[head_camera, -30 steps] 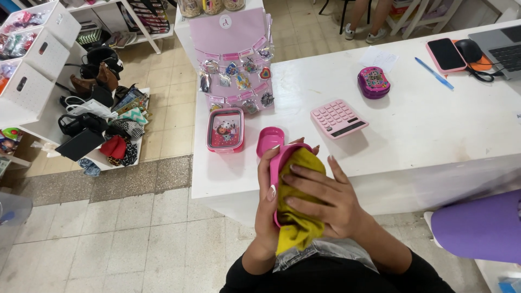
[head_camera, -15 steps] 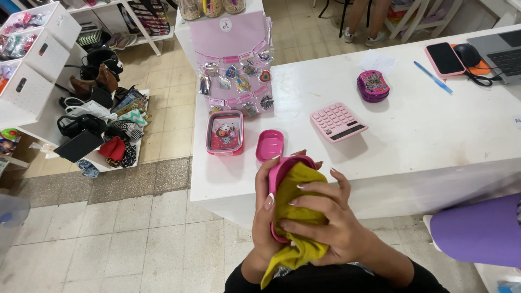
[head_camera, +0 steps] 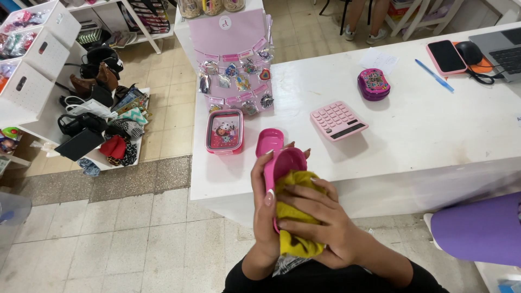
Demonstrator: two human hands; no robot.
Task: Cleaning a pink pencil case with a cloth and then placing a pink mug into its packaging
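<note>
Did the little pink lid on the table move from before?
No. The pink lid lies where it did, right beside the picture lunch box, left of the pink calculator; only the camera shifted.

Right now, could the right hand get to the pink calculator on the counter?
Probably yes, once freed: the right hand is pressing a yellow cloth into a pink container, and the counter before the calculator is bare.

You have a glossy pink plastic container, oval and shallow, raised off the desk and tilted up on edge, its hollow side turned toward you. A crumpled yellow cloth is pressed into that hollow and covers its lower part, with a loose end hanging down below. Only the container's curved upper rim and left edge show clear of the cloth.
</note>
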